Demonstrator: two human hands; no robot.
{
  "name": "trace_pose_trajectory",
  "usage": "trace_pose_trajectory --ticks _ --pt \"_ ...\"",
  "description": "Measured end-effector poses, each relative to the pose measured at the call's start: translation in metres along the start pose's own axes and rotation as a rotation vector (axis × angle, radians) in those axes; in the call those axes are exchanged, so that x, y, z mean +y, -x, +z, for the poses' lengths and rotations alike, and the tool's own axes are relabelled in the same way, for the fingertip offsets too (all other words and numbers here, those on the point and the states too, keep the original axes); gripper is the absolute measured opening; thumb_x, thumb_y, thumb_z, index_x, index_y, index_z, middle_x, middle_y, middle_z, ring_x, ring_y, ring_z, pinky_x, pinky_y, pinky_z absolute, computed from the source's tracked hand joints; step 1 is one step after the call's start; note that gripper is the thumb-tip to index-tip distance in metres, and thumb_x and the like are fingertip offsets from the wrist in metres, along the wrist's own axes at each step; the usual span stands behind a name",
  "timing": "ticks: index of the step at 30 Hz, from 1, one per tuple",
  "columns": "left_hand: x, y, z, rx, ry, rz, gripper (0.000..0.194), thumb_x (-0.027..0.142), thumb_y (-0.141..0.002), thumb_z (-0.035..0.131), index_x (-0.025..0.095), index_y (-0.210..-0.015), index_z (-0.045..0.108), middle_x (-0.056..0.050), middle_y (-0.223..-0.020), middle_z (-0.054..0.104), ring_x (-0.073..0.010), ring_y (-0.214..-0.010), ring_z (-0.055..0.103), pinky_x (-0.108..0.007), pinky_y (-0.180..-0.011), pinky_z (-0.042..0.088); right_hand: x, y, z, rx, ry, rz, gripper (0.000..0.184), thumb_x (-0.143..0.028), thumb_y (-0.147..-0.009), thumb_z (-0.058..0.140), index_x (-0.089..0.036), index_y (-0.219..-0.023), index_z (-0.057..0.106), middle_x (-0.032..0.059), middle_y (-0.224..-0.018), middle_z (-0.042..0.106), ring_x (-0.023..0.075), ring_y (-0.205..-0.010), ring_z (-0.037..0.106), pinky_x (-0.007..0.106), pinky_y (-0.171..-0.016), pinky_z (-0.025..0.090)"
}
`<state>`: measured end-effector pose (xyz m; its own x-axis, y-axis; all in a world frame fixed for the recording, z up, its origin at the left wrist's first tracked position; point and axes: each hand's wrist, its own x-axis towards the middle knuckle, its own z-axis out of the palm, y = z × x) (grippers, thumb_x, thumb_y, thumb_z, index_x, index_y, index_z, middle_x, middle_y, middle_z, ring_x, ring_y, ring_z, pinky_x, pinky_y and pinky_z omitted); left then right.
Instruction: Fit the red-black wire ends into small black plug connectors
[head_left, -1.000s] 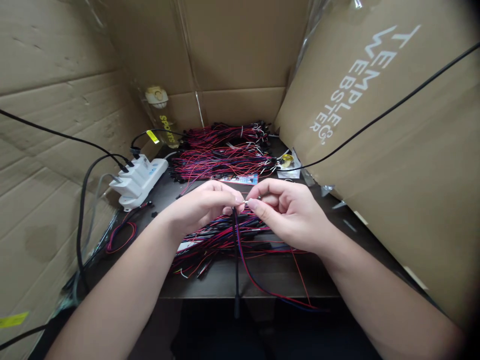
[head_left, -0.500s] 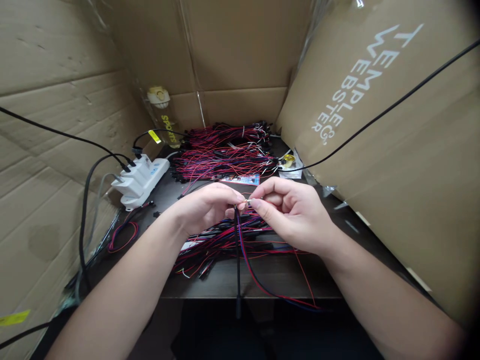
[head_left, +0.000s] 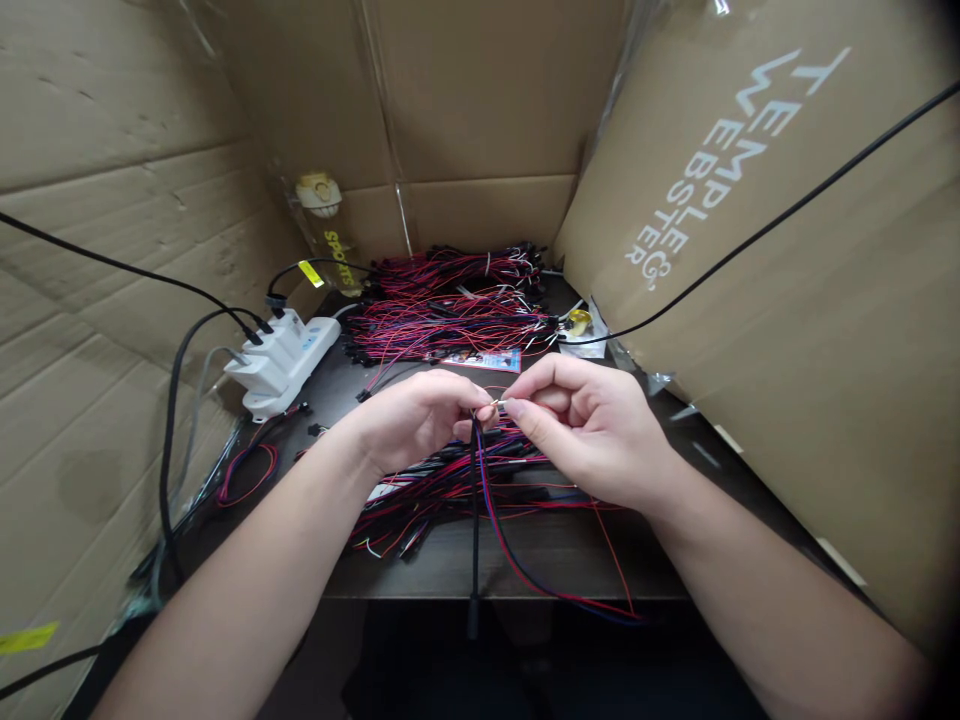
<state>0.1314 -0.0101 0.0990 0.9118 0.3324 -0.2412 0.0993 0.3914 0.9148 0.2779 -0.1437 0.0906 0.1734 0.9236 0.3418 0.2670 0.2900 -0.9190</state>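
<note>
My left hand (head_left: pixel 424 415) is closed in a pinch on wires; a black cable (head_left: pixel 474 530) and red and blue wires (head_left: pixel 517 565) hang down from its fingertips past the table edge. My right hand (head_left: pixel 589 425) pinches a small pale piece (head_left: pixel 502 403) at the wire ends, its thumb and forefinger almost meeting my left fingertips. Exactly what that piece is cannot be made out. Below both hands lies a loose bundle of red, black and blue wires (head_left: pixel 442 490) on the dark table (head_left: pixel 420 575).
Behind my hands, stacked bundles of red and black wires (head_left: pixel 450 320) lie across the table. A white power strip (head_left: pixel 285 365) with plugs stands at left, near a bottle (head_left: pixel 330 230). Cardboard walls (head_left: pixel 480 100) surround the table, and a black cord (head_left: pixel 787 205) crosses at right.
Both hands keep their pinch at nearly the same place. The hanging black cable has swung slightly left at its lower end.
</note>
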Motion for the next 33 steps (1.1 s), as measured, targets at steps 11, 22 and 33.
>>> trace_pose_trajectory --ticks 11,22,33 --pt "0.0010 0.0011 -0.0008 -0.098 -0.063 0.005 0.018 0.025 -0.067 0.069 0.013 -0.056 0.064 -0.002 -0.060 0.052 -0.0127 -0.064 0.043 -0.031 -0.066 0.032 -0.0019 -0.0037 -0.0026 -0.093 -0.192 0.062 0.020 -0.030 -0.088 0.078 -0.016 -0.092 0.064 0.0073 -0.079 0.078 0.0154 -0.067 0.074 0.020 -0.052 0.050" --pt "0.0000 0.0045 0.0059 -0.070 -0.068 0.096 0.018 0.021 -0.073 0.066 0.014 -0.057 0.063 0.000 -0.062 0.051 -0.0125 -0.067 0.043 -0.030 -0.070 0.034 -0.0014 -0.0004 -0.0025 -0.014 -0.147 0.032 0.027 -0.037 -0.086 0.081 -0.015 -0.091 0.066 0.0072 -0.075 0.077 0.0170 -0.064 0.073 0.023 -0.051 0.051" --pt "0.0024 0.0057 0.0063 -0.086 -0.082 0.130 0.021 0.022 -0.074 0.065 0.014 -0.055 0.061 0.000 -0.060 0.049 -0.0119 -0.066 0.041 -0.028 -0.066 0.033 -0.0004 -0.0012 -0.0005 0.038 -0.106 0.013 0.028 -0.040 -0.084 0.081 -0.016 -0.089 0.068 0.0067 -0.076 0.076 0.0145 -0.057 0.068 0.022 -0.046 0.046"
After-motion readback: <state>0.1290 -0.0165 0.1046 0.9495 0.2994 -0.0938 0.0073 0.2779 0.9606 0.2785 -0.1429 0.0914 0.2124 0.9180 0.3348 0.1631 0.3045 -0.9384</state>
